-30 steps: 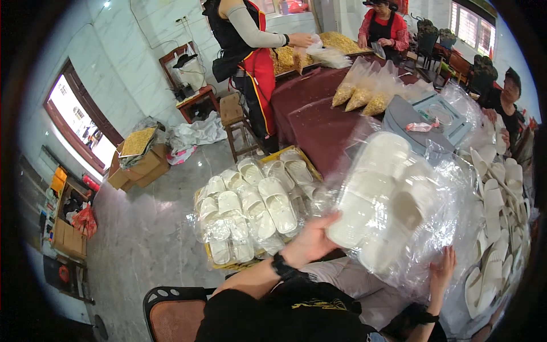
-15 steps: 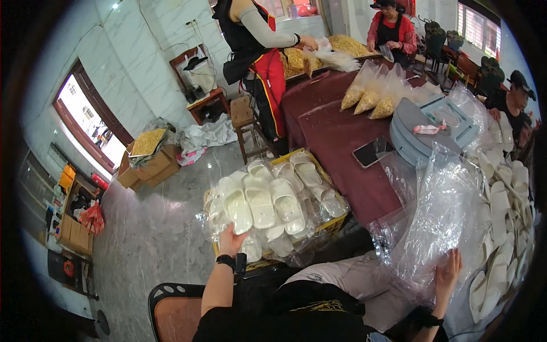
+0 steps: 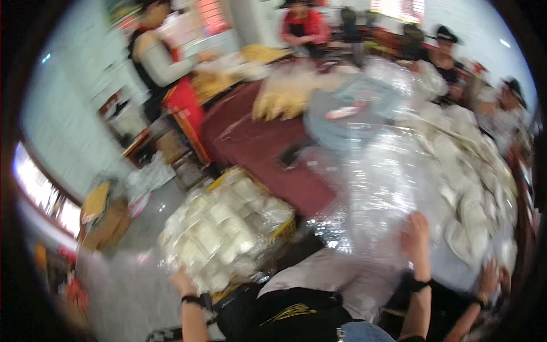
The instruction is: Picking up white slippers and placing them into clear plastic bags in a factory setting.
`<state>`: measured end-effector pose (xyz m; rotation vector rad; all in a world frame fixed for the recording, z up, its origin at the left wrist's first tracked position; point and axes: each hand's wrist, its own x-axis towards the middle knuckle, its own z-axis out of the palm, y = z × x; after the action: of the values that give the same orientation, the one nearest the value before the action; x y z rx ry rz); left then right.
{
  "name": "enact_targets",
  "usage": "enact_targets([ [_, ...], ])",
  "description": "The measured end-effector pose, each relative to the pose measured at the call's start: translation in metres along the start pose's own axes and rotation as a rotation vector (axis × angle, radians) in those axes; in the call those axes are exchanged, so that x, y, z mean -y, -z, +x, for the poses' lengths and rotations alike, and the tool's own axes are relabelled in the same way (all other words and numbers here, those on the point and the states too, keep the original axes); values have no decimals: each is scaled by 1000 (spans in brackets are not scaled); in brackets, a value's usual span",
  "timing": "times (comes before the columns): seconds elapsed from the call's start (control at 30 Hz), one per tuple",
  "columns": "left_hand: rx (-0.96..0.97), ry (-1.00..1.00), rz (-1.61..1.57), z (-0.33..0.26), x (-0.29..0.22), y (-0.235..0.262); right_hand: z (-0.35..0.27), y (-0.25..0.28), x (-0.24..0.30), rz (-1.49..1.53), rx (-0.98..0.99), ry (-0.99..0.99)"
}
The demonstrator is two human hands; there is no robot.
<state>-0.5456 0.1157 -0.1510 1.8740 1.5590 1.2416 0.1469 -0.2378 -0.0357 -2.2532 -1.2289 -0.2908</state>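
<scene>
My left hand (image 3: 181,283) is at the near left side of a yellow crate (image 3: 284,229) heaped with white slippers (image 3: 205,235), some wrapped in clear plastic. It touches or nearly touches the heap; motion smears its fingers. My right hand (image 3: 417,236) is at the near end of a stack of clear plastic bags (image 3: 379,176) on the table. Its fingers are blurred too, and whether they pinch a bag cannot be made out. Right of the bags lies a large pile of loose white slippers (image 3: 467,176).
A dark red tablecloth (image 3: 239,125) covers the table, with a phone (image 3: 289,155), a grey-blue round-ended device (image 3: 336,122) and bags of yellow food (image 3: 279,102). Several people work around it. Another person's hand (image 3: 489,278) is near the slipper pile at right.
The view has swung to the right and blurred. My left hand has moved off the front slipper to the heap's near left. A co-worker's hands have come into view at right.
</scene>
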Motion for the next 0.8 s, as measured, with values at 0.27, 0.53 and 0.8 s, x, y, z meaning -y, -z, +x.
enact_targets([
  [0.27, 28, -344, 219, 40, -228, -100, 5, 26, 5, -27, -28, -50],
  [0.53, 869, -1125, -205, -8, -424, -188, -4, 42, -10, -101, -159, -35],
  [0.8, 974, -1432, -162, -74, -433, -328, -20, 137, -89, -280, -583, -428],
])
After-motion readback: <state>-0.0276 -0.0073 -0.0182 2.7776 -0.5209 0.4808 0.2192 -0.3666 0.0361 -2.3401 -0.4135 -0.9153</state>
